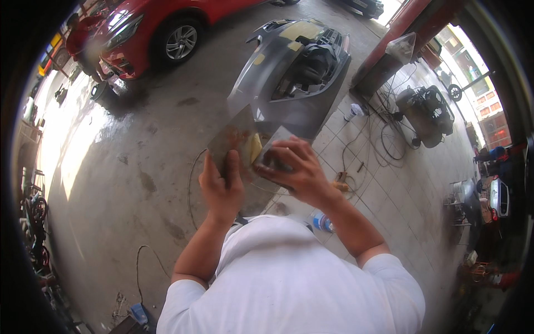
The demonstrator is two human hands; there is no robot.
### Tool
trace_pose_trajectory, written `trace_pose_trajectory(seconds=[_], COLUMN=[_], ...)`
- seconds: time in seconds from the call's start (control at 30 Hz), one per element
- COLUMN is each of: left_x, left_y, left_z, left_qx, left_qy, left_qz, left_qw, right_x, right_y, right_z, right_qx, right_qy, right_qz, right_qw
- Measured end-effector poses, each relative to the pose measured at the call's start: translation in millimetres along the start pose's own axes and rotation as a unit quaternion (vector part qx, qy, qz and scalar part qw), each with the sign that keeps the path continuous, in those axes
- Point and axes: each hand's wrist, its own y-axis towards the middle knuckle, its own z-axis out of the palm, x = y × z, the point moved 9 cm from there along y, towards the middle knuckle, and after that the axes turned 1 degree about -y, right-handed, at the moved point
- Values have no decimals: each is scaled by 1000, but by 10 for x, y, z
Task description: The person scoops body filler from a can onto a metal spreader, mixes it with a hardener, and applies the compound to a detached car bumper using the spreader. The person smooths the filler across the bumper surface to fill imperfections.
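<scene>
My left hand [221,186] grips a flat grey mixing plate [229,129], its thumb lying over the lower edge. Reddish-brown smears mark the plate's face. My right hand [305,173] is closed around a thin, pale grey spreader [280,137] tilted toward the plate. Between the two, a mass of yellow putty [255,147] sits at the plate's right edge; whether it clings to the plate or the spreader I cannot tell. Just beyond my hands a grey car bumper [250,83] lies on the floor, with several yellowish filler patches on its surface.
A red car [183,40] stands at the far left, beside a person [83,47] and a dark bucket [104,93]. To the right are a red post [384,53], looped hoses [384,139] and a dark machine [427,114]. A bottle [322,222] is near my right forearm.
</scene>
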Motion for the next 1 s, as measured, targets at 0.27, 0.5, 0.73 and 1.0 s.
trace_pose_trajectory(seconds=[0.27,0.5,0.73,1.0], left_x=[-83,-125,-119,478], left_y=[102,293,225,104], left_z=[-99,-346,-295,-25], left_qx=[21,-38,-7,-36], left_qy=[31,-21,-19,-368], left_qz=[46,41,28,-301], left_qw=[998,998,999,879], right_x=[103,145,106,175], right_y=[262,183,155,188], right_z=[-190,-48,164,41], right_qx=[-49,-12,4,-97], right_qy=[-63,-38,-6,259], right_qz=[0,-50,-56,-36], right_qw=[997,998,998,960])
